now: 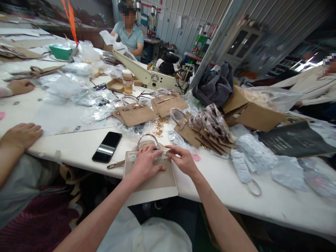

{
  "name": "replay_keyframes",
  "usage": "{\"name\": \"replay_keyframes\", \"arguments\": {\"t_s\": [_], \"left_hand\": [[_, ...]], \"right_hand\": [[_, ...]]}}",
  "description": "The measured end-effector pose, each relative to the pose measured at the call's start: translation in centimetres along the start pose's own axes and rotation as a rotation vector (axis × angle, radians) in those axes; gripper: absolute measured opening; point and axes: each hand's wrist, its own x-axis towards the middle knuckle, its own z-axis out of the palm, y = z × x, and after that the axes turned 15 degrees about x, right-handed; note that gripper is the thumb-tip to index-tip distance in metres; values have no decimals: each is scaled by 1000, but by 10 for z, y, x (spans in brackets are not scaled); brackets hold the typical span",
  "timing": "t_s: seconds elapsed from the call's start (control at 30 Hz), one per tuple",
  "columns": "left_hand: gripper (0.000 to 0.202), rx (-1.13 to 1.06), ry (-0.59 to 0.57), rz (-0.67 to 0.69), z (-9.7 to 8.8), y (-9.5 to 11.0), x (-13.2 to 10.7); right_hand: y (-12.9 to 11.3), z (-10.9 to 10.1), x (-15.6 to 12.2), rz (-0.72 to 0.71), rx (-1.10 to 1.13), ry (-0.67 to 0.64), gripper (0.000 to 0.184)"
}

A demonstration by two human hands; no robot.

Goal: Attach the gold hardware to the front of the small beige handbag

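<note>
A beige-brown bag panel [162, 180] lies in front of me, its lower end jutting past the table edge. A plastic-wrapped handle [147, 136] arches behind its top edge. My left hand [147, 161] rests on the panel with fingers stretched out, pressing it down near small metal fittings. At the panel's upper right, my right hand [183, 159] has thumb and fingertips pinched together; what they hold is too small to make out. Left of the panel, a strap with a metal end [115, 164] sticks out. Small gold-coloured metal pieces [159, 125] are scattered just beyond.
A black phone [107, 147] lies to the left. Flat bag pieces [136, 113] and a stack with wrapped handles [214, 134] stand beyond my hands. Another person's hand [22, 135] rests at the left edge. A cream machine [154, 77], cardboard box [254, 113] and plastic wrapping surround them.
</note>
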Motion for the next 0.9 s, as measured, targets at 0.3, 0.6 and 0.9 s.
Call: {"name": "replay_keyframes", "arguments": {"t_s": [0.3, 0.6, 0.9], "left_hand": [[72, -5, 11, -9, -1, 2, -2], [73, -32, 15, -26, 0, 1, 0], [67, -34, 31, -43, -2, 3, 2]], "right_hand": [[-6, 14, 3, -56, -147, -26, 13], [-7, 16, 4, -105, -237, -53, 11], [-14, 12, -9, -132, -251, -135, 22]]}}
